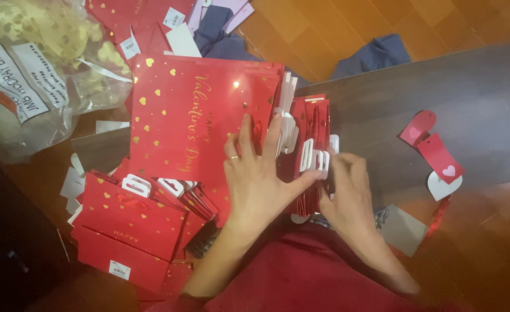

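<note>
From the head camera I see my left hand (254, 173) lying palm-down on the big red gift bag (200, 118), fingers spread apart and flat, a ring on one of them, the thumb stretched toward the right. My right hand (348, 193) sits just beside it, knuckles up, its fingers curled together onto the white plastic hangers (311, 155) of a bundle of folded red bags (310, 124) standing on edge; I cannot tell whether it truly pinches one or only presses on them. Both forearms come up from the bottom of the view over a red garment (301, 277).

The big bag lies flat at the centre left, a rectangle scattered with gold hearts and gold script. Below it to the left sits a fanned pile of smaller red bags (131, 222) with white hangers and a small white barcode sticker (printing too small to matter). At the top left a clear plastic sack (30, 69) holds pale yellow stuffing and carries white labels. At the right, well apart from the hands, lie red gift tags (437, 153) with pink and white hearts, one white heart-shaped tag (440, 188) and a bit of red ribbon (438, 216).

The bags rest on a dark grey-brown board serving as the table (440, 86), laid over an orange wooden floor (336, 29). Blue cloth (376, 55) lies beyond its far edge.
</note>
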